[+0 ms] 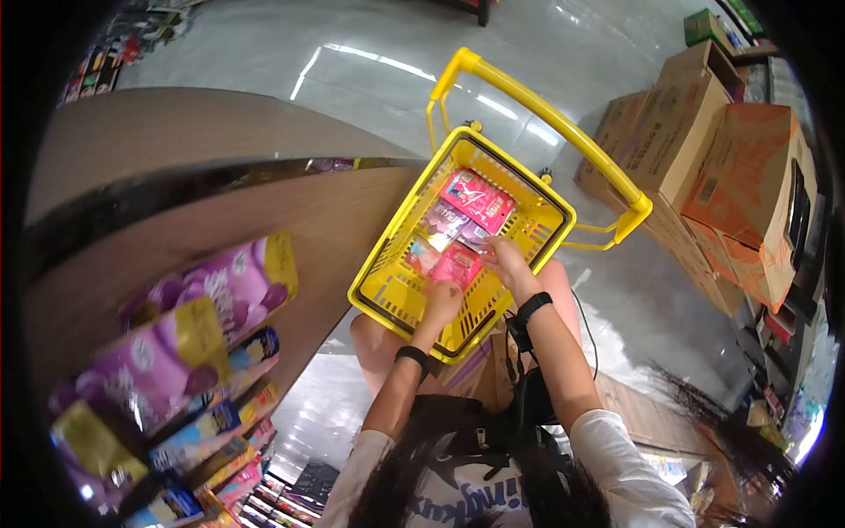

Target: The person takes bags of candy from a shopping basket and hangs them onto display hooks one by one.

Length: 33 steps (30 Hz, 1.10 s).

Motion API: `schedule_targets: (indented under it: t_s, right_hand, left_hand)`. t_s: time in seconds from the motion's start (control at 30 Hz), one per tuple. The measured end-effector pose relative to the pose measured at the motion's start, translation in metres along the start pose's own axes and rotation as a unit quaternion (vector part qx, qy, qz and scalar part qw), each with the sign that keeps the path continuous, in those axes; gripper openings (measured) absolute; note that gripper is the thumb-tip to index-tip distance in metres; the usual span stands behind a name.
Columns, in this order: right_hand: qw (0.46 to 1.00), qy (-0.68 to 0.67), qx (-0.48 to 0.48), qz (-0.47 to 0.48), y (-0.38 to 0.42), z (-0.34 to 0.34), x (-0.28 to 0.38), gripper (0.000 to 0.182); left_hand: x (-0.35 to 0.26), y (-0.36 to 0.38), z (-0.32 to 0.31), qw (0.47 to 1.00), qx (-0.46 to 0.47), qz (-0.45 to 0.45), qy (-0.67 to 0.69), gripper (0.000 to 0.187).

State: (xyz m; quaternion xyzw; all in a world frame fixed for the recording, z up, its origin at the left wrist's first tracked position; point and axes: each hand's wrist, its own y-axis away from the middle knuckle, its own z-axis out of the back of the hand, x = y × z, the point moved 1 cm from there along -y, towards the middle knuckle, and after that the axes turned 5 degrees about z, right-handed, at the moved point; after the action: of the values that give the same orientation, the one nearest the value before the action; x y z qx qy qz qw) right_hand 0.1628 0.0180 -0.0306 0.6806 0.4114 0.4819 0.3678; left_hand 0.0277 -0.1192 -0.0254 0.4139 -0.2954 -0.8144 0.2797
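A yellow shopping basket (387, 255) stands in front of me with several candy-like packets inside. Both my hands reach into it. My left hand (443, 301) is closed at the lower edge of a small pink packet (458, 266). At that packet's upper right, my right hand (509, 262) is closed too, thumb and fingers pinched at its edge. A larger pink packet (478, 199) lies toward the basket's far end. Between the two is a purple packet (443, 222), partly covered. Another pale packet (422, 255) lies beside my left hand, against the basket wall.
The basket's yellow handle (554, 110) extends away to the upper right. On the left is a brown shelf (352, 198) with purple snack bags (158, 361) hanging beside it. Cardboard boxes (669, 132) and an orange-printed carton (739, 176) are stacked at right. Grey floor (370, 44) lies beyond.
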Motion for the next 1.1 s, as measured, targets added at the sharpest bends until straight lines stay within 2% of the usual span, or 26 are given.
schedule_targets:
  t_s: [0.03,0.1,0.17,0.2,0.27,0.33,0.4,0.43,0.53,0.63,0.7,0.77,0.8,0.93,1.03,1.1]
  right_hand:
    - [1.000,0.012,0.006,-0.010,-0.002,-0.001,-0.005,0.023]
    - [0.984,0.151,0.091,-0.010,-0.002,0.001,-0.018,0.028]
    - [0.939,0.308,0.150,-0.002,-0.008,0.000,-0.037,0.034]
    - [0.911,0.381,0.155,0.023,-0.014,-0.002,-0.048,0.036]
    - [0.847,0.502,0.147,0.094,-0.025,-0.004,-0.075,0.040]
    - [0.820,0.545,0.119,0.124,-0.035,-0.009,-0.089,0.043]
    - [0.836,0.535,0.082,0.093,-0.046,-0.013,-0.097,0.047]
    - [0.824,0.553,0.090,0.085,-0.049,-0.014,-0.096,0.048]
    - [0.797,0.591,0.107,0.060,-0.057,-0.009,-0.091,0.052]
    - [0.780,0.614,0.119,0.024,-0.054,-0.011,-0.081,0.056]
    - [0.753,0.644,0.135,-0.003,-0.048,-0.019,-0.072,0.055]
    - [0.719,0.671,0.177,0.037,-0.064,-0.012,-0.082,0.052]
    - [0.702,0.683,0.196,0.059,-0.071,-0.008,-0.086,0.051]
    - [0.730,0.659,0.157,0.096,-0.037,-0.022,-0.032,0.042]
    - [0.752,0.633,0.132,0.130,-0.005,-0.030,-0.006,0.045]
    - [0.763,0.612,0.114,0.175,0.013,-0.030,0.011,0.047]
  left_hand:
    - [0.003,-0.005,-0.002,0.999,-0.018,-0.017,-0.030,0.022]
    - [0.017,-0.010,-0.009,0.998,-0.022,0.014,-0.049,0.027]
    - [0.046,-0.019,-0.023,0.999,-0.005,0.048,-0.019,0.032]
    - [0.068,-0.025,-0.030,0.997,0.015,0.067,0.020,0.035]
    - [0.080,-0.029,-0.033,0.995,0.046,0.086,0.004,0.040]
    - [0.080,-0.025,-0.028,0.989,0.066,0.084,-0.104,0.042]
    - [0.085,-0.028,-0.029,0.992,0.050,0.044,-0.111,0.041]
    - [0.091,-0.030,-0.031,0.992,0.042,0.023,-0.114,0.041]
    - [0.101,-0.039,-0.028,0.988,0.093,0.019,-0.123,0.039]
    - [0.104,-0.044,-0.021,0.992,0.086,-0.020,-0.085,0.021]
    - [0.123,-0.054,-0.024,0.997,0.067,-0.005,-0.035,0.020]
    - [0.118,-0.051,-0.013,0.997,0.072,0.001,-0.025,0.020]
    - [0.090,-0.046,0.007,0.996,0.085,-0.003,-0.039,0.020]
    - [0.063,-0.040,0.032,0.979,0.141,-0.019,-0.143,0.020]
    - [0.027,-0.020,0.049,0.968,0.039,-0.150,-0.200,0.014]
    - [-0.005,-0.004,0.061,0.960,0.023,-0.201,-0.195,0.013]
